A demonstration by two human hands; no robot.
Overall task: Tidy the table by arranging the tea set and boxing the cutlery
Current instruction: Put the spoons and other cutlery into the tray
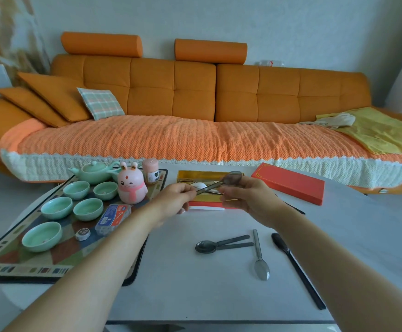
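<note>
My left hand [174, 200] grips the handle end of a metal spoon [221, 183], and my right hand [247, 197] pinches it near the bowl, above the open gold-lined cutlery box [190, 176]. The box's red lid [288, 183] lies to the right. On the table nearer me lie two dark spoons [215, 245], a silver spoon [259, 257] and a black utensil [295, 269]. A green teapot [94, 172] and several green cups, one of them [42, 236] at the front, stand on a patterned mat [27, 267] at the left.
On the mat also stand a pink rabbit figure [131, 185], a pink jar [150, 173], a blue packet [113, 218] and a small round tin [83, 234]. An orange sofa [195, 104] runs behind the table.
</note>
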